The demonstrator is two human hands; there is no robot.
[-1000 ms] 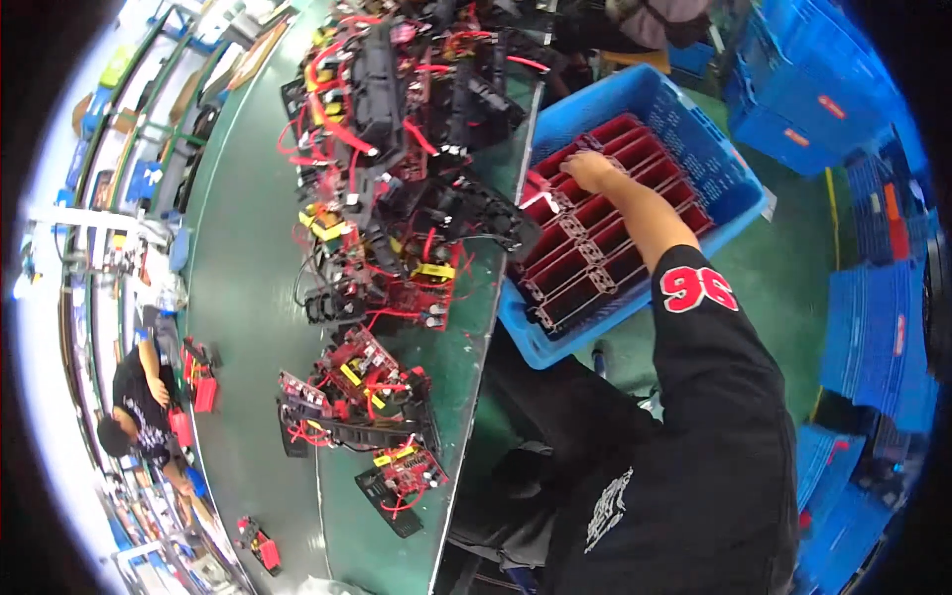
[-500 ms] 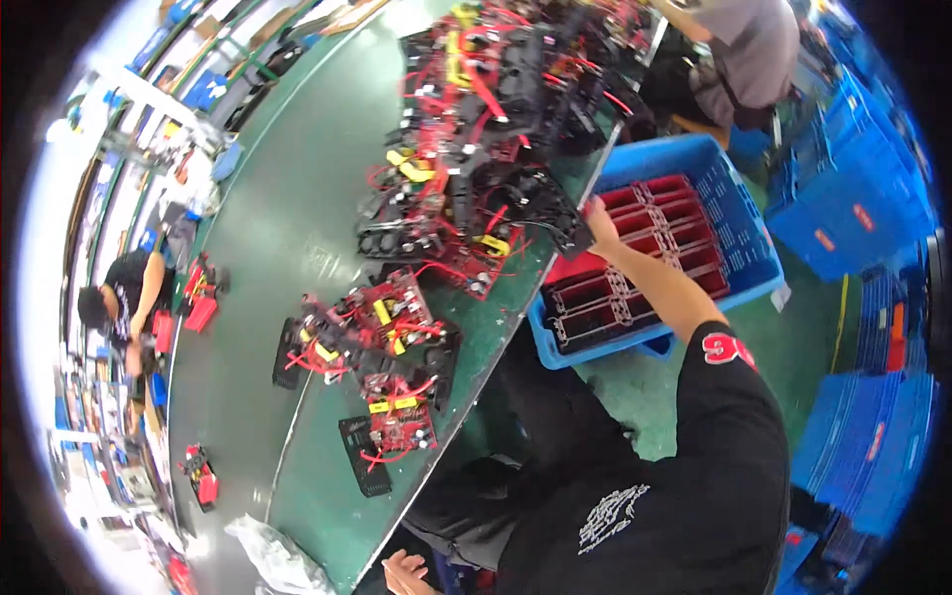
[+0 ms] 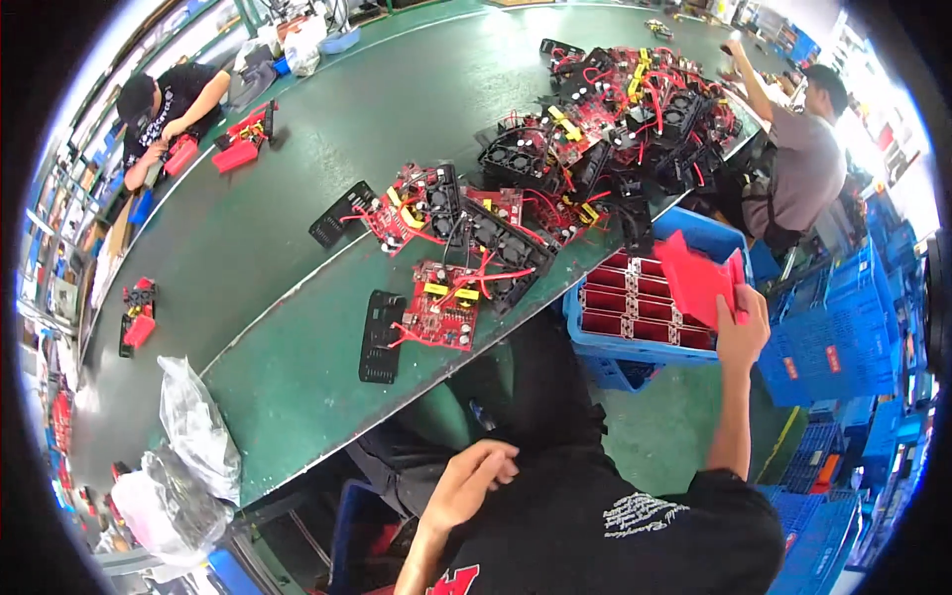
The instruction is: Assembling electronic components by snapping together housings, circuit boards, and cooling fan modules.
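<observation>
My right hand (image 3: 744, 327) grips a red casing (image 3: 697, 283), a U-shaped piece with flat walls, and holds it up over the blue crate (image 3: 645, 347). Inside that crate, rows of red metal housings (image 3: 620, 302) stand side by side. My left hand (image 3: 471, 483) hovers above my lap with its fingers loosely bent and apart, and nothing shows in it. On the bench edge nearest me lies a red circuit board (image 3: 443, 312) with yellow parts and red wires. A black slotted panel (image 3: 381, 337) is joined to its left side.
A heap of red boards (image 3: 595, 129) with black fans covers the far right of the green bench (image 3: 288, 382). Clear plastic bags (image 3: 201, 426) lie at the left. One co-worker (image 3: 169, 114) sits across, another (image 3: 805, 164) beyond the crate. Blue crates (image 3: 828, 337) are stacked right.
My right hand has lifted the red casing from the crate and moved right. My left hand has risen from the lower edge into fuller view. The view has turned.
</observation>
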